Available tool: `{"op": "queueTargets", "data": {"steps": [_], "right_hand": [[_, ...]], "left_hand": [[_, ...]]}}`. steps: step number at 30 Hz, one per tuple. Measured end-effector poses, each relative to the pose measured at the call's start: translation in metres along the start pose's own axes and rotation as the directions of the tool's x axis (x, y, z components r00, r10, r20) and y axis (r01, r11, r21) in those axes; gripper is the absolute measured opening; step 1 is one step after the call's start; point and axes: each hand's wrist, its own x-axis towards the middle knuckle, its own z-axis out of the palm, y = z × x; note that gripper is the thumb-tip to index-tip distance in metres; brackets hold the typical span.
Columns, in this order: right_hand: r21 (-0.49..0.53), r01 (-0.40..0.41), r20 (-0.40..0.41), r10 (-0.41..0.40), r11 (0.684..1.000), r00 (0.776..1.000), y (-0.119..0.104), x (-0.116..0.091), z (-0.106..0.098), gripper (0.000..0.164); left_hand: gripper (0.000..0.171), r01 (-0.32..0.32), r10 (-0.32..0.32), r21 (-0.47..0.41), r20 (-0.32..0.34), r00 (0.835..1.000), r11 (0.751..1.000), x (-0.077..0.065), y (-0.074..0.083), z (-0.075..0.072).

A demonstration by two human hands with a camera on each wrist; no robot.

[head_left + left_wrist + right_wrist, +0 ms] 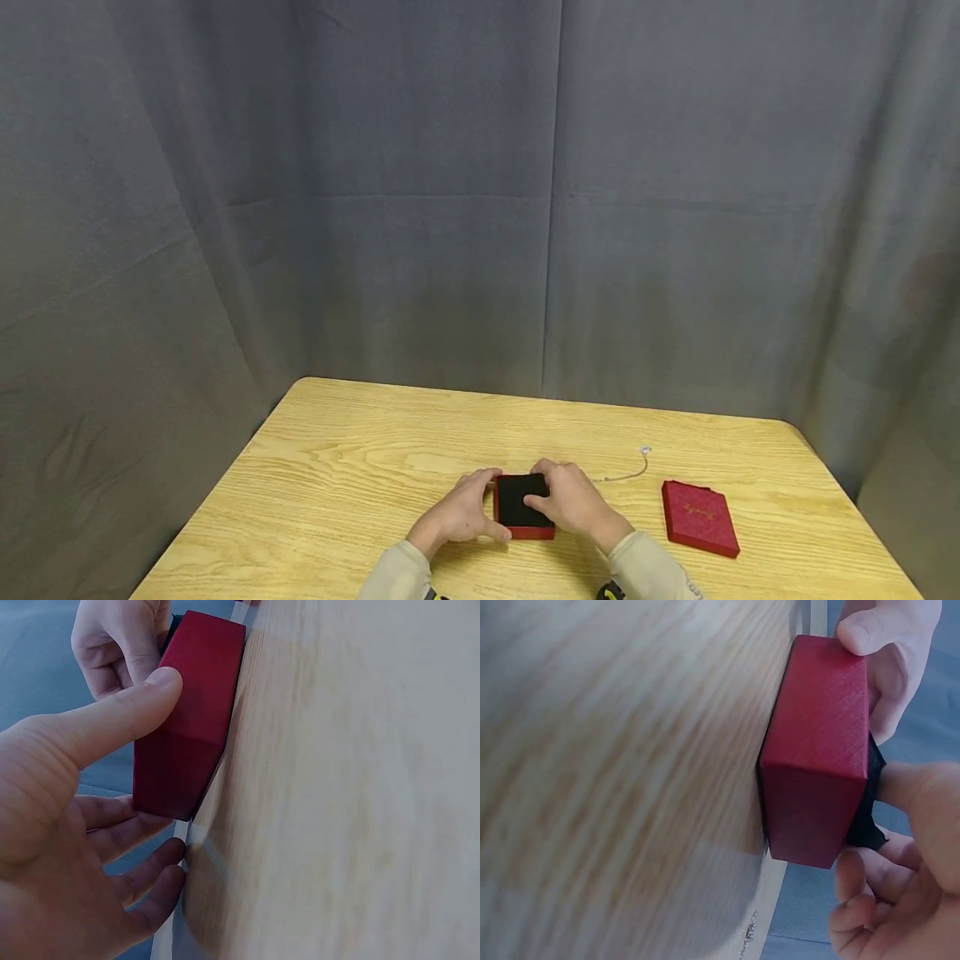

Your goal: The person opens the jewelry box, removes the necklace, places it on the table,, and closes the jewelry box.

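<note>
A small red box [531,533] stands on the table in front of me, with a black foam-like pad [512,500] in its open top. My left hand [459,508] grips the box at its left side, thumb on the near wall and fingers at the far side. My right hand [573,500] pinches the pad at its right part. In the right wrist view one edge of the black pad [868,825] stands up above the box rim, between thumb and fingers. The inside of the box under the pad is hidden.
To the right lies a red box lid [701,518] with gold lettering. A thin chain with a pale pendant [645,450] lies behind my right hand. The wooden table [360,450] meets grey curtains [435,250] at the back and sides.
</note>
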Motion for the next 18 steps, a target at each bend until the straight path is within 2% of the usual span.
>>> {"op": "queueTargets", "data": {"steps": [18], "right_hand": [[-0.097,0.04,-0.005,-0.041,0.994,0.999,0.0027,-0.0007,-0.0004,0.036]], "left_hand": [[0.091,0.008,-0.007,-0.046,0.009,1.0,0.999,-0.0009,-0.0021,-0.0006]]}}
